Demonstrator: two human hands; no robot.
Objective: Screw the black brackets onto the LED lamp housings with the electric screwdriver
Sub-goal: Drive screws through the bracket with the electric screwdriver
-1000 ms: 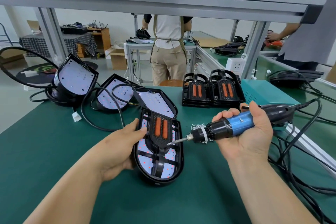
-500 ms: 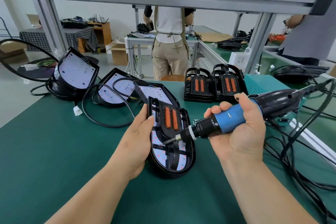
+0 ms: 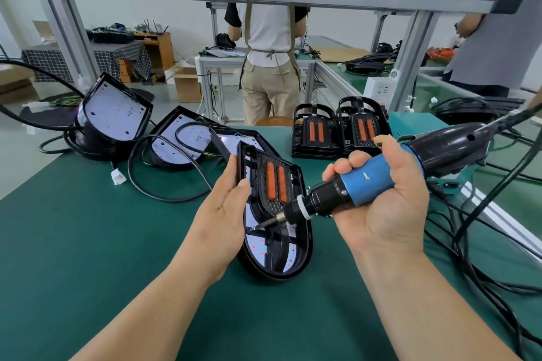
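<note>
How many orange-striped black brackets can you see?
3 brackets: one on the housing the left hand holds, two side by side behind it; more may be stacked beneath those.

A person [image 3: 268, 67] in a tan apron stands behind the green bench [image 3: 73, 243], beside 1 cardboard box [image 3: 187, 85].

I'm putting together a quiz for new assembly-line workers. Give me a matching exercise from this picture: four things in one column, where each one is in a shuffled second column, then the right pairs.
Things
1. electric screwdriver
2. lamp housing
3. white connector
4. two black parts with orange strips

Places
A. loose on the green mat, at a cable's end
B. side by side at the mat's far edge
C. gripped by the right hand
D. held tilted by the left hand

Pairs: 1-C, 2-D, 3-A, 4-B
</note>
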